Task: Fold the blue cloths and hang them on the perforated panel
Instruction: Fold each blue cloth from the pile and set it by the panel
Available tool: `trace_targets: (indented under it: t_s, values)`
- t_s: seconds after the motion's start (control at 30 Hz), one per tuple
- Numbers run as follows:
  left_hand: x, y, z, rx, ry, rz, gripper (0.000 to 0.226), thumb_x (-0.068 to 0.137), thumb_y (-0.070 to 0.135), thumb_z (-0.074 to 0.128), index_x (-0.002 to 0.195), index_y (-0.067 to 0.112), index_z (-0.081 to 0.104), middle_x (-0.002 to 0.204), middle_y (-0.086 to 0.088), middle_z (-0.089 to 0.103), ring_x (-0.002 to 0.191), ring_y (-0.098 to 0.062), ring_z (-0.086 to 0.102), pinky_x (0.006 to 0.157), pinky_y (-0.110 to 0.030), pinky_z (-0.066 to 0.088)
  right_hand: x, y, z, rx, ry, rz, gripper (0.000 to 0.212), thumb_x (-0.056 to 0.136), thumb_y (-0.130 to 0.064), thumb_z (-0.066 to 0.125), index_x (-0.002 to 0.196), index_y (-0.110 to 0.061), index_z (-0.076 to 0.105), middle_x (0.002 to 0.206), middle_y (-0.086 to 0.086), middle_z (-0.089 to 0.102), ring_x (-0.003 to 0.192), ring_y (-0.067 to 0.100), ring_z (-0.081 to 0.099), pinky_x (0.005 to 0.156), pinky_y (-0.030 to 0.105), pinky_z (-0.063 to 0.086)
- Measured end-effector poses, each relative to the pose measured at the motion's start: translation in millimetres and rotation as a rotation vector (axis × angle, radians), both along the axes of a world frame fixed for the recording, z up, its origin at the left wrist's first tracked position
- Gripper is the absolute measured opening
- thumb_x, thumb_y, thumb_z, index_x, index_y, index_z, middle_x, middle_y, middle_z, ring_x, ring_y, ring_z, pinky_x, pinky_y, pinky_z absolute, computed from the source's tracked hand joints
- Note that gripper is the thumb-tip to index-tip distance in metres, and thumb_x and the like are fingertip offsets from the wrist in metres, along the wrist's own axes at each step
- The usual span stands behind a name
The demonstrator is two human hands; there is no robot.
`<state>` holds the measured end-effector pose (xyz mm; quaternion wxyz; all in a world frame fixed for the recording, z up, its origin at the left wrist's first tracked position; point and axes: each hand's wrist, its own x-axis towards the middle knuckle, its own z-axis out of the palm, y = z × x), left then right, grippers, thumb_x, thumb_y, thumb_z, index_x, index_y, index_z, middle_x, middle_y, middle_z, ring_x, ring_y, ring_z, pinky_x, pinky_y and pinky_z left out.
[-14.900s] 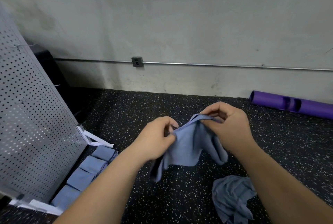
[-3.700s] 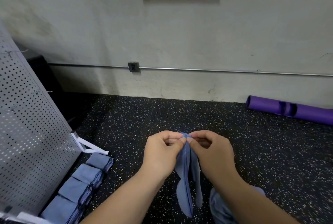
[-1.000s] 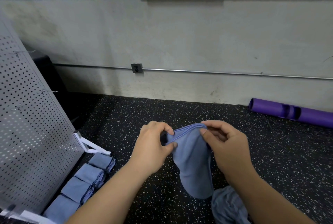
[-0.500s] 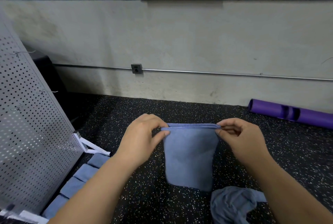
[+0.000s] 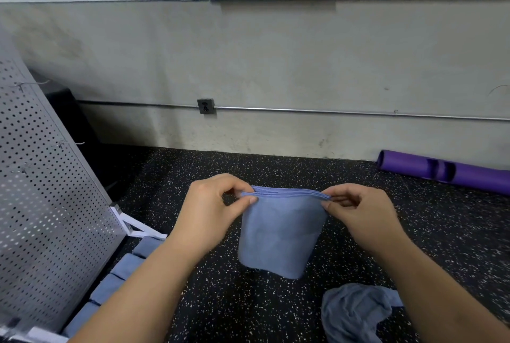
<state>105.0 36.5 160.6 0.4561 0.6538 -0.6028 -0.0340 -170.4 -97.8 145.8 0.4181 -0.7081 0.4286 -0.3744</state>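
Note:
A folded blue cloth (image 5: 280, 235) hangs in the air in front of me, its layered top edge stretched level. My left hand (image 5: 212, 211) pinches the cloth's top left corner and my right hand (image 5: 358, 215) pinches its top right corner. A crumpled blue cloth (image 5: 356, 312) lies on the dark speckled floor at the lower right, partly behind my right forearm. The perforated metal panel (image 5: 41, 204) leans at the left on white feet. Several folded blue cloths (image 5: 121, 276) lie in a row on the floor along its base.
A purple roller (image 5: 447, 171) lies by the wall at the right. A metal pipe with a grey outlet box (image 5: 205, 106) runs along the wall. A dark object (image 5: 71, 119) stands behind the panel.
Over the last second both hands spread apart, pulling the folded cloth's top edge straight and level. The cloth now hangs flat between them. In the last half second little has moved.

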Motion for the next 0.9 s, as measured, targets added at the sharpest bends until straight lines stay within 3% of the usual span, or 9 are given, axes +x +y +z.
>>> trace_targets:
  t_s: [0.13,0.3,0.4,0.43,0.53,0.63,0.77,0.83,0.9]
  values:
    - [0.8,1.8,5.2,0.033,0.202,0.021,0.015,0.082,0.022,0.093,0.086,0.032,0.082,0.084,0.012,0.076,0.085,-0.011,0.072,0.081,-0.022,0.054,-0.9,0.9,5.9,0.048,-0.102,0.017,0.021,0.085,0.000,0.086,0.096,-0.019,0.085,0.088,0.002,0.082,0.090,0.029,0.077,0.087,0.037,0.065]
    - [-1.3,2.4,8.1,0.050,0.258,-0.005,0.015,0.081,0.024,0.094,0.083,0.031,0.081,0.083,0.007,0.076,0.084,-0.013,0.072,0.085,-0.033,0.058,-2.4,0.3,8.8,0.081,-0.111,0.030,0.020,0.084,-0.002,0.087,0.093,-0.019,0.085,0.075,-0.002,0.079,0.069,0.014,0.069,0.071,0.029,0.059]
    - [-0.3,3.6,9.2,0.079,0.299,-0.051,0.016,0.081,0.023,0.094,0.083,0.031,0.081,0.084,0.004,0.077,0.083,-0.015,0.072,0.085,-0.038,0.059,-2.1,-1.6,8.0,0.038,-0.094,0.003,0.020,0.084,-0.006,0.089,0.091,-0.024,0.086,0.070,0.008,0.075,0.064,0.017,0.059,0.068,0.036,0.053]
    - [0.1,3.4,9.3,0.075,0.294,-0.053,0.016,0.081,0.021,0.094,0.083,0.031,0.080,0.083,0.005,0.076,0.083,-0.015,0.072,0.085,-0.037,0.059,-1.8,-2.0,8.5,0.057,-0.101,-0.001,0.020,0.084,-0.006,0.089,0.091,-0.024,0.086,0.073,0.010,0.077,0.067,0.018,0.061,0.070,0.037,0.056]
    - [2.1,4.0,6.9,0.082,0.178,0.005,0.018,0.084,0.022,0.091,0.083,0.032,0.077,0.082,0.010,0.074,0.085,-0.011,0.071,0.084,-0.027,0.055,-1.3,1.8,10.7,0.032,-0.093,-0.009,0.019,0.084,-0.002,0.088,0.091,-0.020,0.085,0.070,-0.004,0.077,0.062,0.005,0.062,0.065,0.025,0.054]
    - [6.5,4.1,2.9,0.096,0.085,0.050,0.023,0.086,0.020,0.089,0.091,0.035,0.072,0.085,0.015,0.072,0.088,-0.008,0.070,0.084,-0.023,0.053,0.1,4.8,12.5,0.059,-0.135,0.009,0.021,0.083,-0.001,0.088,0.093,-0.019,0.085,0.084,0.002,0.081,0.076,0.018,0.067,0.080,0.040,0.062]
    - [9.4,2.8,2.1,0.137,0.017,0.090,0.028,0.088,0.021,0.087,0.102,0.038,0.069,0.089,0.022,0.072,0.087,-0.006,0.068,0.081,-0.026,0.052,0.8,11.4,17.9,0.037,-0.139,0.053,0.021,0.082,-0.001,0.088,0.092,-0.019,0.085,0.085,0.002,0.081,0.077,0.014,0.071,0.077,0.025,0.062]
    - [13.1,2.1,0.3,0.213,-0.044,0.102,0.029,0.088,0.025,0.087,0.102,0.042,0.067,0.090,0.024,0.072,0.086,-0.002,0.066,0.080,-0.029,0.052,3.1,16.0,19.5,0.051,-0.139,0.099,0.022,0.082,0.001,0.087,0.094,-0.017,0.084,0.087,0.004,0.081,0.081,0.016,0.076,0.080,0.024,0.063]
    - [12.5,3.2,-1.8,0.270,-0.080,0.062,0.033,0.087,0.030,0.087,0.108,0.043,0.066,0.100,0.027,0.071,0.096,0.003,0.066,0.090,-0.028,0.053,7.8,20.1,16.6,0.058,-0.119,0.144,0.024,0.081,0.003,0.088,0.097,-0.015,0.082,0.091,0.004,0.081,0.088,0.019,0.078,0.084,0.028,0.064]
